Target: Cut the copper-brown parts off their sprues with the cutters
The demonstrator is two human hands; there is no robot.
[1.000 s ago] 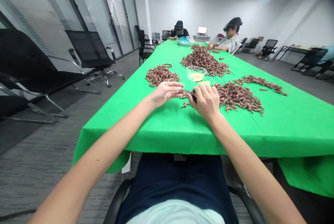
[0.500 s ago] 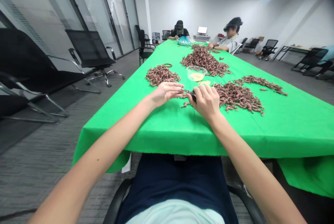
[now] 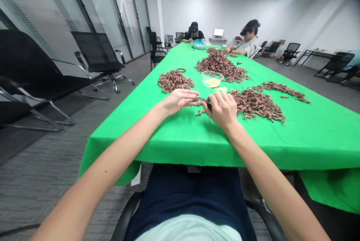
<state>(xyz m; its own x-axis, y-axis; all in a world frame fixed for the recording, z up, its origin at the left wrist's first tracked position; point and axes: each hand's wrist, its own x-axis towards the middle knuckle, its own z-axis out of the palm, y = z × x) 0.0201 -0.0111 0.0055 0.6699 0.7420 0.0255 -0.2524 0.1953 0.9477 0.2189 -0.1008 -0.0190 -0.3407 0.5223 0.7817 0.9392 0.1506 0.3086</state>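
Observation:
My right hand (image 3: 222,110) is wrapped round a small tool (image 3: 207,101) with a dark handle and a thin metal end; its exact kind is unclear. The metal end points left and reaches the fingertips of my left hand (image 3: 181,101). Those fingers are pinched together, and what sits between them is too small to make out. Both hands are above the green cloth. Just right of my right hand lies a heap of knobbly brown dried pieces (image 3: 258,106). A few loose brown pieces (image 3: 200,113) are below the tool.
Beyond my hands stands a clear plastic bowl (image 3: 212,80) with pale yellow bits, more bits (image 3: 221,89) beside it. Brown heaps lie at left (image 3: 174,81) and farther back (image 3: 221,66). A blue bag (image 3: 199,44) and two people are farther along the green-covered table (image 3: 180,139).
My hands stay almost in the same place. The metal end of the tool shows slightly less between them. The view has shifted a tiny bit.

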